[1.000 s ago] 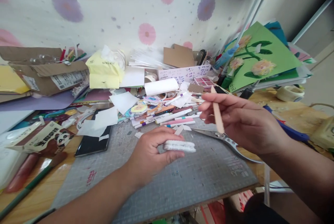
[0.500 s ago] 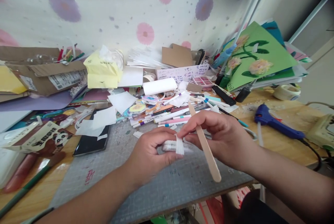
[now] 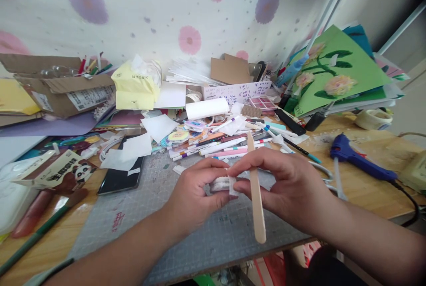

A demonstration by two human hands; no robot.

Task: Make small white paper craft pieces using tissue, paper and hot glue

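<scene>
My left hand [image 3: 196,192] is closed around a small whitish rounded piece [image 3: 218,184], thumb below and fingers above; most of it is hidden by the fingers. A short white paper strip [image 3: 233,187] stands against the right end of that piece. The fingertips of my right hand [image 3: 276,179] touch the strip from the right. A flat wooden craft stick [image 3: 256,201] is also held in my right hand, running between the fingers with its rounded lower end hanging toward the table edge. Both hands are just above the grey cutting mat [image 3: 140,228].
Markers [image 3: 213,146] and paper scraps are heaped behind the hands. A blue glue gun [image 3: 359,159] lies at right. At left are a dark phone [image 3: 116,181] under paper pieces, a panda-printed box [image 3: 63,170] and a green-handled brush [image 3: 36,235]. A cardboard box [image 3: 66,86] stands behind.
The craft stick has swung closer to upright, its lower end moving left. My right fingertips have come down over the paper strip, covering more of it. The whole view has shifted slightly.
</scene>
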